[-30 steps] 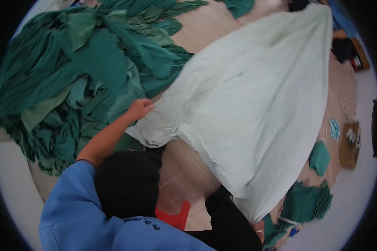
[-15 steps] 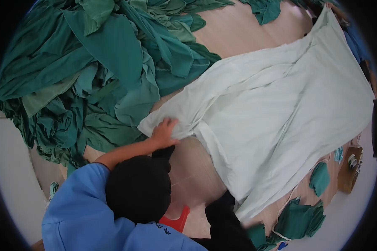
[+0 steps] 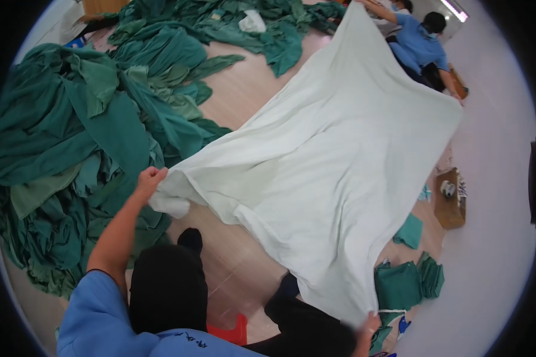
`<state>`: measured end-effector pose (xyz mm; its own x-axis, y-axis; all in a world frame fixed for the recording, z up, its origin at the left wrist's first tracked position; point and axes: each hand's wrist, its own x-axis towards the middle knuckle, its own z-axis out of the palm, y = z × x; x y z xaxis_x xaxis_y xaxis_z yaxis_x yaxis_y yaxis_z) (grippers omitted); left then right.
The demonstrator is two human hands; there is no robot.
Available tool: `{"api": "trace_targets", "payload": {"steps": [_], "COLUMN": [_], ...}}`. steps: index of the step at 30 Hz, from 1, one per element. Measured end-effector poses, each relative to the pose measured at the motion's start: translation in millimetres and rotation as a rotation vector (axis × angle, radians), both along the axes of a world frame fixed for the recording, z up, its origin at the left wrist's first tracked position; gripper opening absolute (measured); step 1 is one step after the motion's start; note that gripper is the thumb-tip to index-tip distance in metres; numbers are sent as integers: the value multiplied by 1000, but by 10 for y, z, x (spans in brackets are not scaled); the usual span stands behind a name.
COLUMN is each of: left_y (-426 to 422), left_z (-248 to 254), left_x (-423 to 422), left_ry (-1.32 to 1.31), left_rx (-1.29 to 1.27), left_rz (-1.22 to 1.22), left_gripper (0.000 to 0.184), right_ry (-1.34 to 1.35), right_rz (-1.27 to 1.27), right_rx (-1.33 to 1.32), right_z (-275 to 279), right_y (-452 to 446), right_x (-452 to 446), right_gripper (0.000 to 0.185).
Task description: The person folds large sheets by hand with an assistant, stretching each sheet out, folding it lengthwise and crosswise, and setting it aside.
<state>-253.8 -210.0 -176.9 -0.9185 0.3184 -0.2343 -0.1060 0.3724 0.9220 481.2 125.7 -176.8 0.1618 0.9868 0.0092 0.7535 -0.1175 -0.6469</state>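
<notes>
A large white sheet (image 3: 315, 160) is spread slantwise across the middle, raised toward the far end and creased along its length. My left hand (image 3: 153, 180) is closed on its near left corner, and a loose flap of cloth hangs below the fingers. At the lower right, my right hand (image 3: 369, 326) is closed on the near right corner, partly blurred. A co-worker in blue (image 3: 420, 44) stands at the far end with arms spread, holding the sheet's far corners.
Green cloths (image 3: 101, 131) lie heaped on the left and along the back. Folded green cloths (image 3: 399, 285) lie at right, near a cardboard box (image 3: 450, 199). Something red (image 3: 232, 330) is beneath me, between my black-trousered legs. A white wall (image 3: 494, 178) borders the right.
My left hand has gone from lying on the sheet to gripping its raised corner. My right hand has come into view with the other corner. The far end is lifted and the view has shifted.
</notes>
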Motion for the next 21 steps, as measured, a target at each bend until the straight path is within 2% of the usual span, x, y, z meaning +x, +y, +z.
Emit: {"api": "trace_targets", "payload": {"steps": [1, 2, 3, 4, 6, 7, 11, 13, 14, 15, 17, 18, 19, 20, 21], "left_y": [-9, -7, -78, -142, -198, -239, -500, -423, -306, -191, 99, 242, 382, 526, 617], "left_z": [420, 667, 719, 709, 673, 807, 1174, 1455, 1719, 1774, 2145, 2285, 2365, 2346, 2353], "left_x": [97, 154, 97, 4, -138, -109, -39, 121, 341, 392, 859, 1127, 1404, 1710, 2024], "left_ry": [173, 352, 428, 448, 618, 598, 595, 735, 767, 835, 913, 901, 943, 954, 919], "left_rx": [-148, -301, -419, -404, -793, -701, -513, -349, -235, -181, -84, -4, 10, 68, 25], "left_rz": [-205, -405, -519, -528, -533, -429, -369, -387, -381, -432, -525, -588, -667, -709, -804], "left_gripper": [27, 31, 31, 31, 25, 21, 16, 14, 11, 12, 14, 17, 19, 23, 26], "right_ry": [-270, 283, 857, 996, 1061, 1112, 1149, 1162, 1025, 888, 511, 541, 518, 434, 446], "right_rz": [-59, -164, -261, -293, -245, -255, -235, 125, 173, 216, 364, 400, 462, 546, 491], "right_rx": [-6, 34, -18, -106, -91, -112, -186, -181, -137, -95, -83, -162, -239, -331, -435], "right_z": [369, 436, 883, 1162, 1478, 1868, 2218, 2258, 2367, 2466, 2430, 2284, 2363, 2108, 2224], "right_y": [95, 221, 148, 154, 182, 14, 0, 7, -114, -289, -529, -629, -887, -872, -1160], "right_x": [-23, 132, -198, -222, -201, -505, -614, -740, -1022, -1384, -1977, -2260, -2564, -2720, -2973], "right_gripper": [29, 29, 29, 29, 36, 38, 40, 37, 32, 27, 21, 21, 26, 35, 47]}}
